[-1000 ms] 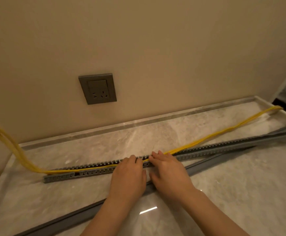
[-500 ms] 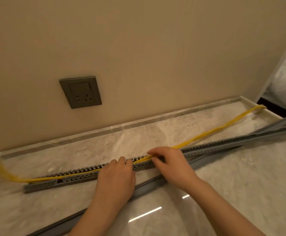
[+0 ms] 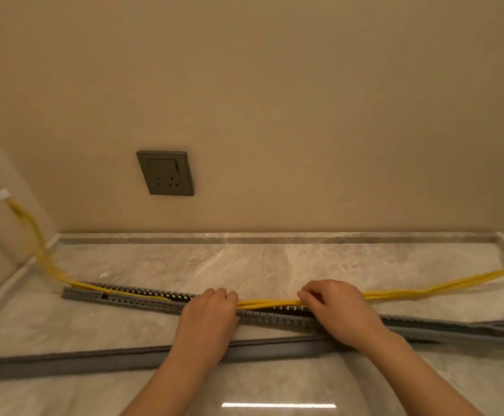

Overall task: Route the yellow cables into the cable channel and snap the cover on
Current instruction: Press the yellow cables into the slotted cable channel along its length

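A grey slotted cable channel (image 3: 130, 300) lies on the marble floor, running from the left towards the right. The yellow cables (image 3: 267, 302) come down the left wall, lie inside the channel's left part, then rise out of it and trail off to the right. My left hand (image 3: 210, 313) rests over the channel with curled fingers on the cables. My right hand (image 3: 333, 307) pinches the cables just above the channel, a short way to the right. The grey cover strip (image 3: 73, 360) lies on the floor nearer to me.
A grey wall socket (image 3: 166, 173) sits on the beige wall above the floor. A marble skirting (image 3: 274, 237) runs along the wall's foot. A white tag (image 3: 1, 194) marks the cables on the left wall.
My right hand has slid to the right along the cables, away from my left hand. The view has swung left, so the socket and channel appear further right.
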### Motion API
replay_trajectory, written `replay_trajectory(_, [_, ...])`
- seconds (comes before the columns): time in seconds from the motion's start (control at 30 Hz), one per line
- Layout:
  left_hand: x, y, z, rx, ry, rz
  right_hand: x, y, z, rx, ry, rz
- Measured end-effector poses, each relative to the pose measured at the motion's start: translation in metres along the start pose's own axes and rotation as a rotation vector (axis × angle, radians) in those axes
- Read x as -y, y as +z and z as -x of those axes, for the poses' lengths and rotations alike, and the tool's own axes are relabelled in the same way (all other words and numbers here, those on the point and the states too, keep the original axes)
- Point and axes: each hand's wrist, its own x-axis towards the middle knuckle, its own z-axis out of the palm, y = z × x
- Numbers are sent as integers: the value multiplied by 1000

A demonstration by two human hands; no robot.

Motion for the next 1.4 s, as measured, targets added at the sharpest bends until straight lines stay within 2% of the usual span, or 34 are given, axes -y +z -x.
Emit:
replay_trajectory(0.17, [-2,7,5,-3,-79,-57,-29,-2,-10,23,113,132])
replay_trajectory(0.3, [-3,10,2,-26,-87,-95,-37,-3,-10,53,149,113])
replay_trajectory(0.43, [2,14,0,6,-80,-52,-28,-16,-9,-59,126,60])
replay_trajectory(0.57, [7,17,-6,79,-51,-85,-20,-29,5,-77,136,27])
replay_trajectory(0.7, [9,20,-9,87,-21,-85,-8,-18,24,-254,110,22])
replay_trajectory(0.8, [10,19,-13,92,-6,-98,-6,-9,34,-312,71,-44])
replay_trajectory(0.93, [9,18,-14,103,-2,-73,-5,3,40,-258,-56,-187])
replay_trajectory(1.17, [12,18,-10,95,-9,-27,-2,30,45,-335,-72,-88])
replay_trajectory(1.3, [4,15,-11,52,35,-47,-3,33,47,-224,-91,-13])
replay_trajectory(1.4, [-13,12,-15,-7,147,-14,-4,30,48,-149,-113,13])
